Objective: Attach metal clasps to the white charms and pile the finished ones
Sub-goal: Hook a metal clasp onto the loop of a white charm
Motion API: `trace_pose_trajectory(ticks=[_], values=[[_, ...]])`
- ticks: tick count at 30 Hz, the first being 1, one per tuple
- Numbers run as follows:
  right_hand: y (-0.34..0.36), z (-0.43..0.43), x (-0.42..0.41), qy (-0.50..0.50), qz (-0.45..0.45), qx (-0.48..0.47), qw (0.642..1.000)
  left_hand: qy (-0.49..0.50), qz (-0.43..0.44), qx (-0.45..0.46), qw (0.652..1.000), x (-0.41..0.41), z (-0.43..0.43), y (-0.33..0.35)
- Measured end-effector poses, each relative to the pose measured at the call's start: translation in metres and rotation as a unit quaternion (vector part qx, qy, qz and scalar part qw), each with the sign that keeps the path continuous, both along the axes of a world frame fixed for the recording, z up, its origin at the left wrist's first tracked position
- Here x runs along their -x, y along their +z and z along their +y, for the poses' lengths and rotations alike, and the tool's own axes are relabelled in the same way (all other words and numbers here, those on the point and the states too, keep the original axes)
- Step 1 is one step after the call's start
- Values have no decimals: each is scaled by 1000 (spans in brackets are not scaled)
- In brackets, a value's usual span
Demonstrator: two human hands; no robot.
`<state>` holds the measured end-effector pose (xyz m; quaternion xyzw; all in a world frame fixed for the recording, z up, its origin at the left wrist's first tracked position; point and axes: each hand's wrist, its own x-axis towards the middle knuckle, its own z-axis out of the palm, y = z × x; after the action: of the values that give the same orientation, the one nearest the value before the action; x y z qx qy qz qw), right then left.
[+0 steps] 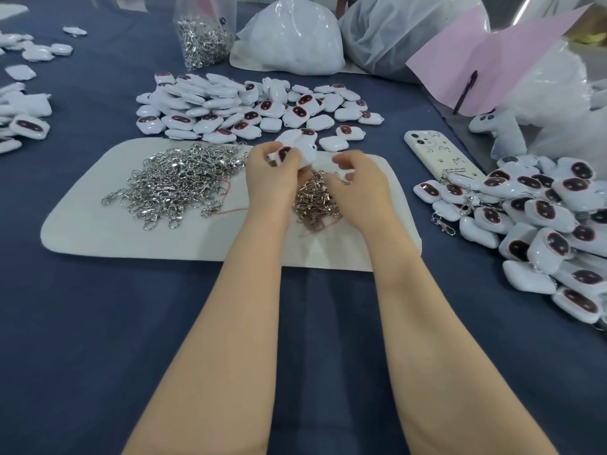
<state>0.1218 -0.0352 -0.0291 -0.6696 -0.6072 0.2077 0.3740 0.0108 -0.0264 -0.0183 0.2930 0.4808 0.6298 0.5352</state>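
My left hand [274, 172] grips white charms [297, 147] with dark red faces, held above the pale cloth mat [98, 231]. Just to the right, my right hand [356, 178] pinches a small metal clasp [345, 178] beside a little white part. Below and between both hands lies a small heap of clasps [313, 201]. A bigger heap of silver clasps [177, 182] covers the mat's left half. Loose white charms [249, 106] are spread behind the mat. A pile of charms with clasps on them [538, 221] lies at the right.
A white phone [440, 156] lies right of the mat. A clear bag of clasps [205, 34], two white plastic bags [292, 37] and a pink sheet with a pen [483, 67] stand at the back. More charms [23, 123] lie at far left on the blue tablecloth.
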Motion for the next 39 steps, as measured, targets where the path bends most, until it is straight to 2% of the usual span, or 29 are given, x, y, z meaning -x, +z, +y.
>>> trace_pose_trajectory(ticks=[2,4,7,11,15,17,19,23,27,33,39], values=[[-5,3,2,6,-147,69,987,13,-15,-22,1000,4,2,1],[-7,6,8,18,-199,78,977,18,-32,-32,999,5,4,2],[-9,8,15,-3,-151,35,988,5,-45,-25,999,4,4,0],[-10,6,8,-33,50,-24,998,3,-41,-21,999,5,4,0],[-3,5,-1,-55,160,-86,982,-20,46,-8,999,3,2,1],[-2,5,-2,-52,207,-82,973,-25,134,-10,991,2,2,0],[-1,4,-3,-36,244,-71,966,-27,177,-27,984,0,1,0],[1,3,-2,-9,244,-74,967,-47,244,-80,965,-4,0,-3],[2,2,0,2,229,-81,970,-70,280,-97,952,-5,2,-7],[2,2,1,23,257,-72,963,-87,293,-108,946,-7,3,-7],[0,4,0,-21,202,-81,976,-60,288,-92,951,-5,6,-10]])
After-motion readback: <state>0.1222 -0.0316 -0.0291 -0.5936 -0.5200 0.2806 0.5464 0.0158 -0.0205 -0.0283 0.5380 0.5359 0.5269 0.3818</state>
